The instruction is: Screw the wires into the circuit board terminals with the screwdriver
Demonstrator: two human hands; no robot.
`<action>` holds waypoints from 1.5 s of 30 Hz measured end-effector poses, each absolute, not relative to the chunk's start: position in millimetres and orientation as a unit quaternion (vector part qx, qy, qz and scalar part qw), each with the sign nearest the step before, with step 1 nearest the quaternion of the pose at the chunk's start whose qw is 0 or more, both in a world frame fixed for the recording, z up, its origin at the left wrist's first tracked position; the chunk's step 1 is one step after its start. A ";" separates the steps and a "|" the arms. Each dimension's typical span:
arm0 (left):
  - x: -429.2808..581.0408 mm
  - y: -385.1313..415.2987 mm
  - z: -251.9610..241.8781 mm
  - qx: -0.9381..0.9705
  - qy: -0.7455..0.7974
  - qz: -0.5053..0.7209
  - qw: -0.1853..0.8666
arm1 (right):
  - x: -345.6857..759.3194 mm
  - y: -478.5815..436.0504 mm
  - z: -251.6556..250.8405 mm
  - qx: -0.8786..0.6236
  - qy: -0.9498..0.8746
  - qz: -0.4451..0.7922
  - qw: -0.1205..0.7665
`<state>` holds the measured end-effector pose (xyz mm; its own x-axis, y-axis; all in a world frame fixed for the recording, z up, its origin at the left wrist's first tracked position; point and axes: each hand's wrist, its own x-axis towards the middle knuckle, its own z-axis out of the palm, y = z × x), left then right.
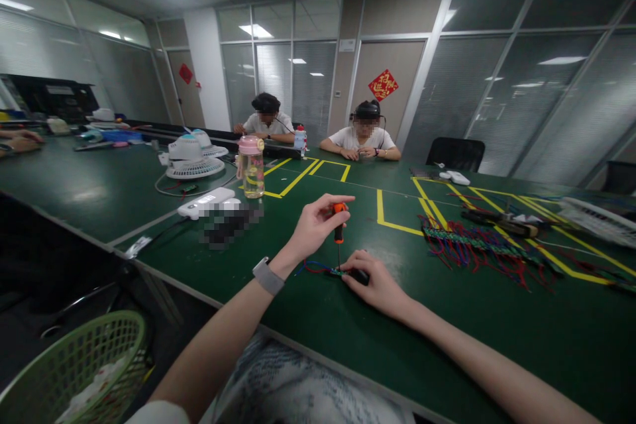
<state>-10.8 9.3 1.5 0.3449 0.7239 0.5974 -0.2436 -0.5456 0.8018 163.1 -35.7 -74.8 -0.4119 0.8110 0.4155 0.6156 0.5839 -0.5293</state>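
Note:
My left hand [318, 224], with a grey-banded watch on its wrist, is closed round the orange and black handle of a screwdriver [339, 234]. The index finger stretches over the handle's top. The screwdriver stands upright, its thin shaft reaching down to a small green circuit board [336, 271] on the table. Red and blue wires [313, 266] run from the board to the left. The thumb and fingers of my right hand [375, 283] pinch the board's right end. Beneath that palm lies a black object [360, 275], partly hidden, whose kind I cannot make out.
A row of wired circuit boards [477, 244] lies right on the green table [308, 305]. On the left are a white power strip [209, 203], a pink-lidded bottle [252, 169] and white fan parts [195, 160]. A green basket [119, 324] stands below. Two people sit opposite.

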 end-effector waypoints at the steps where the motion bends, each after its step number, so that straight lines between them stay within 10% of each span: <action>1: -11.1 9.5 1.7 0.694 0.179 0.550 0.428 | 163.1 -35.6 -75.0 -0.432 -0.827 0.148 0.329; 45: -8.0 10.5 -1.5 0.671 0.167 0.539 0.481 | 164.0 -38.0 -79.3 -0.437 -0.814 0.129 0.359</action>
<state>-8.0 10.5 -1.5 0.3636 0.7421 0.5631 -0.2939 -0.4822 0.8253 164.0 -38.0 -79.3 -0.3601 0.8051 0.4713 0.6197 0.5841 -0.5243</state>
